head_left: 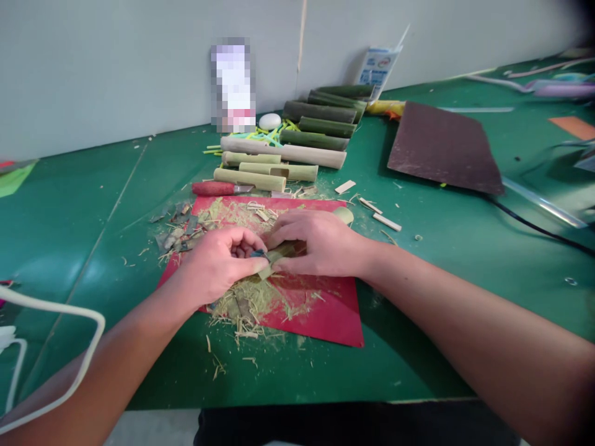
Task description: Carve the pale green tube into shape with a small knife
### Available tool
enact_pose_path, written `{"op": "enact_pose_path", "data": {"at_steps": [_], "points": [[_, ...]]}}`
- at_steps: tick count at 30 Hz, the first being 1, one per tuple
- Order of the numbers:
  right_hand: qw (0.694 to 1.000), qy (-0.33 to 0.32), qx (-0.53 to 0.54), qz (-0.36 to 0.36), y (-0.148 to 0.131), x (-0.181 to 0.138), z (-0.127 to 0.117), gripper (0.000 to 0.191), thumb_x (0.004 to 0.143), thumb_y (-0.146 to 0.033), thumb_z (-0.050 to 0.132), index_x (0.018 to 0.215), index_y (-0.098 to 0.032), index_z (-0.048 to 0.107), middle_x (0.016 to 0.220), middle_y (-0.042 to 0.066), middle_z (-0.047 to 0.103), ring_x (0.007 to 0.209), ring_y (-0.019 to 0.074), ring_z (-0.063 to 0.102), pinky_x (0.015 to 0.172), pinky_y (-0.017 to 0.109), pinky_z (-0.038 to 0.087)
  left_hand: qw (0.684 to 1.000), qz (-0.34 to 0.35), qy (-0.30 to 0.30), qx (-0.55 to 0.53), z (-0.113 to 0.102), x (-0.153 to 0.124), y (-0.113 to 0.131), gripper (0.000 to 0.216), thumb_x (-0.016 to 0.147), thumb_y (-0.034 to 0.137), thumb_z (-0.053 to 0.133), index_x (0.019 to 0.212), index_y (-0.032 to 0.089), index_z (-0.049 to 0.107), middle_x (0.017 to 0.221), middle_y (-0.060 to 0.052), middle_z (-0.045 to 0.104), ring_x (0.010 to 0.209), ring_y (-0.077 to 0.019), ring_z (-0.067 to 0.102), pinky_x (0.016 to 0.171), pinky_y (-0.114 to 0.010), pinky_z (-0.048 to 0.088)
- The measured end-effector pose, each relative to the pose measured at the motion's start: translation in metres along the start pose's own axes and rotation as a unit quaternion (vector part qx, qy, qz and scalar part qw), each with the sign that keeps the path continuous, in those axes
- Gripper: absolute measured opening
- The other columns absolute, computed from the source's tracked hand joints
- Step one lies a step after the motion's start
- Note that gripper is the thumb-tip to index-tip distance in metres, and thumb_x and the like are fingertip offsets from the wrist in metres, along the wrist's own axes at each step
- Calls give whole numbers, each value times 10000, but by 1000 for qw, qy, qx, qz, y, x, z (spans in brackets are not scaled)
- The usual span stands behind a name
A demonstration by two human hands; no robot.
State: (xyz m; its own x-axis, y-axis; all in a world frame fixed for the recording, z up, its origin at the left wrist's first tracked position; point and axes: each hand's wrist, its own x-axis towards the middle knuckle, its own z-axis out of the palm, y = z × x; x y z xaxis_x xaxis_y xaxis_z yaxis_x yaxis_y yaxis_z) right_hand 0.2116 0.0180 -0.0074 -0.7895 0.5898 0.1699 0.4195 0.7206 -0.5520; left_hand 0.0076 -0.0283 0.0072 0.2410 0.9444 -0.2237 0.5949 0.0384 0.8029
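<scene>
My left hand (223,263) is curled shut over a small dark tool whose tip shows at my thumb. It presses against a pale green bamboo piece (279,255). My right hand (318,244) lies over that bamboo piece with its fingers closed on it, holding it down on the red mat (325,310). Both hands meet over the middle of the mat, which is strewn with bamboo shavings (246,303). The bamboo piece's far end (344,215) shows beyond my right hand.
Several bamboo tubes (283,155) lie stacked behind the mat, darker green ones (325,114) further back. A red-handled knife (216,188) rests by them. A brown sandpaper sheet (441,148) lies to the right, with a black cable (534,226). A white cord (56,310) loops at left.
</scene>
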Motion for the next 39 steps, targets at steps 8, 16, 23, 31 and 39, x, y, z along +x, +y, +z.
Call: {"op": "enact_pose_path", "data": {"at_steps": [8, 16, 23, 31, 39], "points": [[1000, 2, 1, -6, 0, 0, 0, 260, 760, -380, 614, 965, -233, 678, 906, 30, 632, 798, 165, 550, 643, 268, 343, 1000, 0, -26, 10, -3, 1, 2, 182, 693, 284, 658, 828, 169, 618, 643, 16, 523, 570, -103, 473, 510, -219, 367], [1000, 0, -6, -4, 1, 0, 0, 264, 750, -361, 619, 980, -243, 673, 913, 29, 632, 803, 169, 553, 643, 270, 340, 999, 12, -45, 26, -3, 2, 9, 155, 679, 258, 655, 794, 164, 610, 621, 22, 513, 559, -102, 474, 499, -215, 377], [1000, 7, -10, -5, 0, 0, 0, 252, 749, -366, 622, 937, -208, 674, 902, 36, 629, 798, 167, 549, 643, 269, 338, 999, 28, -37, 22, -1, 5, 12, 125, 689, 225, 630, 795, 163, 605, 616, 23, 518, 555, -96, 475, 502, -211, 379], [1000, -6, -12, -4, -1, 0, -2, 229, 752, -374, 613, 898, -206, 668, 891, 33, 618, 787, 164, 540, 629, 264, 334, 999, 28, -34, 26, 1, 8, 12, 130, 695, 234, 622, 801, 161, 598, 635, 16, 525, 565, -101, 477, 517, -221, 380], [1000, -19, 19, 5, -1, -1, -3, 248, 687, -273, 639, 930, -224, 631, 905, 16, 622, 799, 157, 547, 643, 259, 361, 995, 22, -70, 63, -5, 9, 13, 146, 682, 262, 638, 788, 165, 611, 672, 3, 558, 590, -112, 503, 533, -231, 396]]}}
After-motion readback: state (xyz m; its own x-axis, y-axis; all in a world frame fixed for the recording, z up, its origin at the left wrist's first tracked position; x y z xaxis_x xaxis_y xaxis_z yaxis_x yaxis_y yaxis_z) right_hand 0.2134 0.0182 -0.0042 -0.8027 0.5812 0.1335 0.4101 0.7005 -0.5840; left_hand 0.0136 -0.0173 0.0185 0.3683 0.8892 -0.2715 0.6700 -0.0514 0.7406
